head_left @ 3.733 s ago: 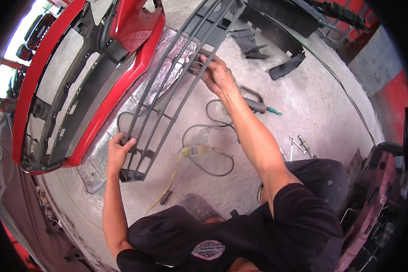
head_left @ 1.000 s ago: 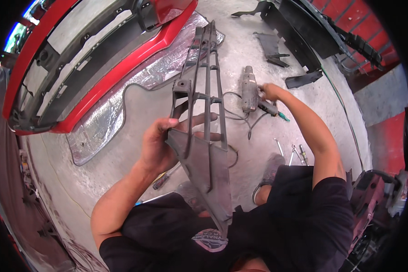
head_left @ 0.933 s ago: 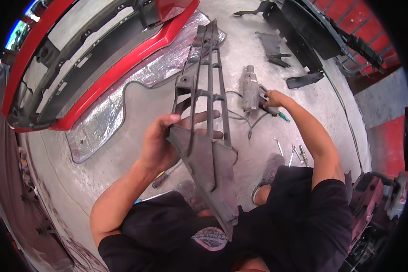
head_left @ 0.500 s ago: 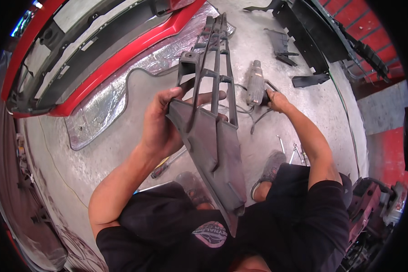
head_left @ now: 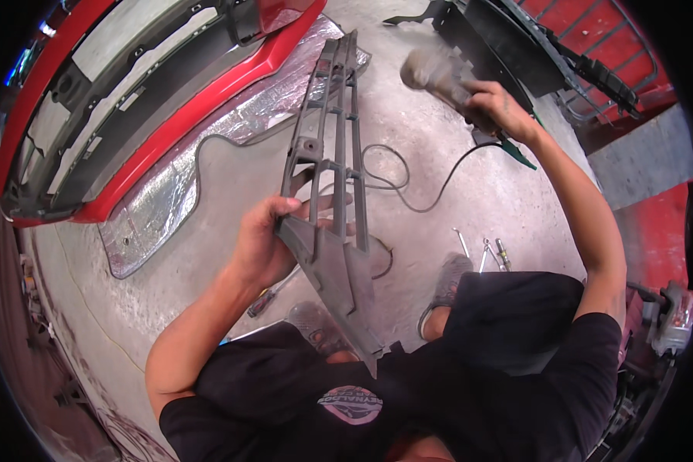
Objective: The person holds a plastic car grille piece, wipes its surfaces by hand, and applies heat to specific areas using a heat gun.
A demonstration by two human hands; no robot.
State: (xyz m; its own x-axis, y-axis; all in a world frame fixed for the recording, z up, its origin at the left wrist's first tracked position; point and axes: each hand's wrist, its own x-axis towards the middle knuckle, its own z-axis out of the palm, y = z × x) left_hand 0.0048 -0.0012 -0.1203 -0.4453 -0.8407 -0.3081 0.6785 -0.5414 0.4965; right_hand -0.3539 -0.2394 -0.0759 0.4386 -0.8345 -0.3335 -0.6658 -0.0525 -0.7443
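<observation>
My left hand (head_left: 263,240) is closed around a long dark plastic bumper grille (head_left: 337,165). The grille's slatted end points away from me, and its solid, pointed end (head_left: 339,289) comes down toward my chest. Some of my left fingers show through the slats. Farther off to the right, my right hand (head_left: 504,109) grips a corded heat gun (head_left: 443,79) by its handle. The gun is raised, with its nozzle toward the left, and is smeared by motion. Its dark cord (head_left: 443,202) curves down and loops on the floor behind the grille.
A red and black car bumper (head_left: 154,127) lies at the upper left beside a silver foil sheet (head_left: 158,223). Black plastic panels (head_left: 508,46) are at the upper right. Several hand tools (head_left: 491,254) rest near my foot, and a screwdriver (head_left: 262,302) lies by my left forearm.
My right hand has lifted the heat gun off the floor, up and away to the right, turning its nozzle leftward. The grille has shifted slightly left in my left hand.
</observation>
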